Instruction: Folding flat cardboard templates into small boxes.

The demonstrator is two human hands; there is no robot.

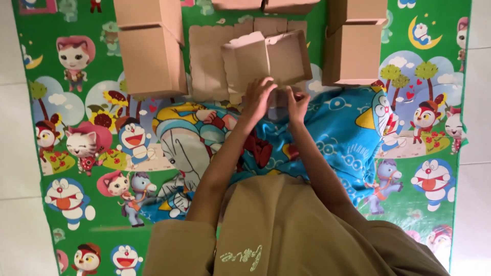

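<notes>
Right now both hands are gripping the near edge of a half-folded cardboard box [267,60]. The left hand [258,97] is curling its fingers over the box's lower flap, and the right hand [297,104] is pinching the same edge just beside it, fingers bent. Both forearms are reaching forward from tan sleeves, converging over a blue cartoon blanket [337,128]. The box is tilting above a flat cardboard sheet [207,64], between finished boxes standing left [152,61] and right [353,53] on a green cartoon mat [76,168].
</notes>
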